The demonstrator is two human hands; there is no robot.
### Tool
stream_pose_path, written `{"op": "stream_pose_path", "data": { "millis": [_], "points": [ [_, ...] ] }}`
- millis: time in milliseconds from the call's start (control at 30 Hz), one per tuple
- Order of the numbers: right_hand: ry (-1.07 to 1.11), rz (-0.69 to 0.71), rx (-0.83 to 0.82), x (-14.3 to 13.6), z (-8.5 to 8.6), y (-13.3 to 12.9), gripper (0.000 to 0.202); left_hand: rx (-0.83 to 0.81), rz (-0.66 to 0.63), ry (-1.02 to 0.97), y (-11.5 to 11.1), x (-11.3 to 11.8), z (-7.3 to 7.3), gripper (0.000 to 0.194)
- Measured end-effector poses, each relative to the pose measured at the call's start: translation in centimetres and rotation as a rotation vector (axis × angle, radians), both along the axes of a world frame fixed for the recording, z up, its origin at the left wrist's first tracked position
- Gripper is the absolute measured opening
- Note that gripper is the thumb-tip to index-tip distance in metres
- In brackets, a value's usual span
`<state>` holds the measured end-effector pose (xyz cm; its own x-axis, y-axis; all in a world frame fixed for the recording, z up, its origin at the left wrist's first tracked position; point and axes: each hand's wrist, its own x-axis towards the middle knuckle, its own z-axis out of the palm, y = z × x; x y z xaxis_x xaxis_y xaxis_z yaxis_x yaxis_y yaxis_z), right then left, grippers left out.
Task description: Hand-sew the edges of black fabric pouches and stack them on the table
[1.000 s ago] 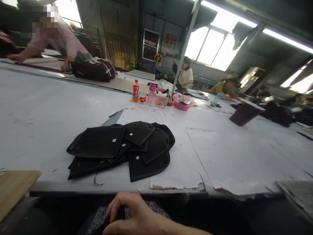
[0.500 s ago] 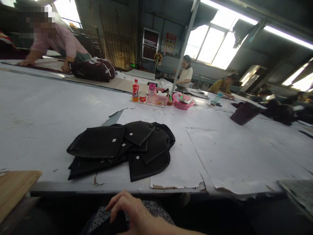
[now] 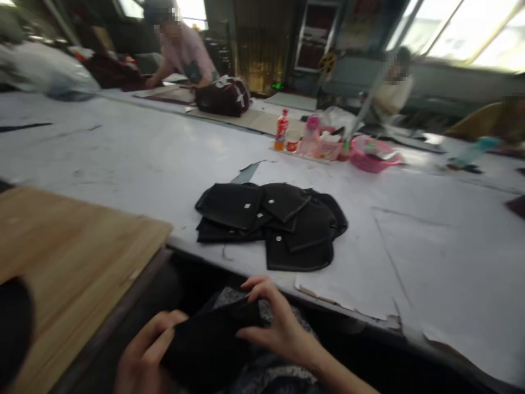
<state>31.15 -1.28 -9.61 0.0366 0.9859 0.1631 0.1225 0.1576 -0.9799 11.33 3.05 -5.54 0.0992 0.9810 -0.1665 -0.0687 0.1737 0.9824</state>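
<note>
A dark black piece (image 3: pixel 209 347), apparently fabric or leather like the pieces on the table, is held over my lap. My left hand (image 3: pixel 150 350) has its fingers and thumb closed on the piece's left end. At the right end, my right hand (image 3: pixel 276 323) curves its fingers and thumb around the edge. Beyond my hands, a loose pile of black sewn pieces (image 3: pixel 314 224) lies on the white-covered table (image 3: pixel 135 158). Several pieces carry small pale tags or stickers.
A wooden board (image 3: pixel 94 241) stands at the left, with a dark object (image 3: pixel 14 328) on it. A bottle (image 3: pixel 281 130), a cup (image 3: pixel 292 141) and a pink basin (image 3: pixel 373 156) sit farther back. People work across the table near a dark maroon bundle (image 3: pixel 223 96).
The view has swung left, so the pile appears farther right and the board shows more. My left hand has come into view on the black piece, now seen stretched between both hands.
</note>
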Motion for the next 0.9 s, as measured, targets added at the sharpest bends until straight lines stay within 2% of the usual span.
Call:
{"op": "stream_pose_path", "data": {
  "millis": [100,200,267,433,567,633,767,900],
  "points": [
    [0.049,0.0,-0.002,0.3,-0.7,0.1,0.045,-0.036,0.107,0.012,-0.4,-1.6,-1.3,0.032],
    [0.026,0.058,-0.016,0.4,-1.6,0.5,0.04,0.02,0.11,-0.127,-0.3,-2.3,-2.8,0.028],
    [-0.02,0.092,-0.018,0.6,-1.6,0.6,0.037,0.033,0.116,-0.173,-0.2,-2.2,-3.3,0.028],
    [-0.137,0.122,0.001,0.4,-0.6,0.8,0.028,0.032,0.1,-0.211,-0.2,-2.0,-3.1,0.027],
    [-0.209,-0.005,0.081,-0.9,-0.5,0.8,0.03,0.041,0.071,-0.197,-0.3,-2.2,-3.2,0.027],
    [-0.225,-0.064,0.09,-1.5,-0.6,0.8,0.023,0.054,0.065,-0.177,-0.3,-2.3,-3.3,0.027],
    [-0.175,-0.036,0.031,-1.7,-0.9,1.2,0.009,0.066,0.079,-0.154,-0.5,-2.3,-3.5,0.027],
    [-0.047,-0.003,-0.079,-1.3,-1.0,1.6,0.018,0.058,0.097,-0.156,-0.6,-2.4,-3.5,0.026]
  ]
}}
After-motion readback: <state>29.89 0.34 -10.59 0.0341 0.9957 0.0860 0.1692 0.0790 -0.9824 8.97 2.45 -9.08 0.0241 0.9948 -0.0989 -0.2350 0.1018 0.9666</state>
